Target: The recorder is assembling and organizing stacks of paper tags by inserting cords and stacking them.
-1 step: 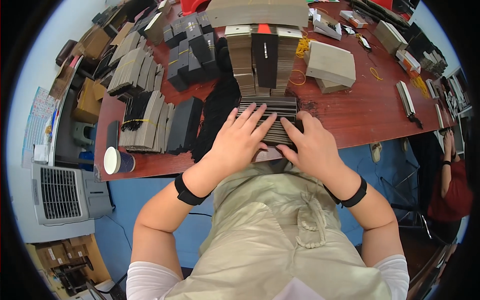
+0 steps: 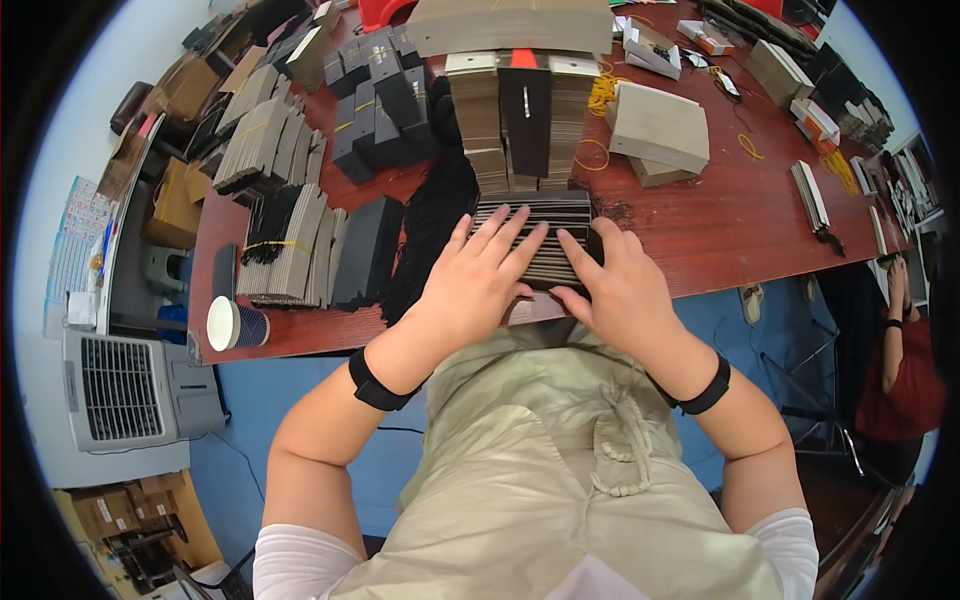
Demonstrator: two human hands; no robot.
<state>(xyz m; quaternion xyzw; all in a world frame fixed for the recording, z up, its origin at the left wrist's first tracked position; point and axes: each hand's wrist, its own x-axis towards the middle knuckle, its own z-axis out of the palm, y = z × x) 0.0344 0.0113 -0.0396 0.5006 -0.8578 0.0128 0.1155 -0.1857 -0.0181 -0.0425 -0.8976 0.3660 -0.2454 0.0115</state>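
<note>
At the table's near edge lies a row of thin grey-brown boards (image 2: 548,268), their edges facing up. My left hand (image 2: 478,262) rests over its left part, fingers stretched out and slightly spread. Against the right end is my right hand (image 2: 622,285), its fingers apart and the thumb at the near corner. Neither hand wraps around the boards. Just beyond stand tall stacks of boards (image 2: 476,115), with a dark narrow box (image 2: 527,120) upright between them and a wide board stack (image 2: 515,25) across the top. Black tassels (image 2: 435,225) are heaped left of my left hand.
Banded boards with black tassels (image 2: 290,240) and a paper cup (image 2: 226,322) sit at the left. Behind them are dark grey boxes (image 2: 380,110). To the right lie a board pile (image 2: 658,130) and yellow rubber bands (image 2: 750,147). Another person (image 2: 900,370) sits far right.
</note>
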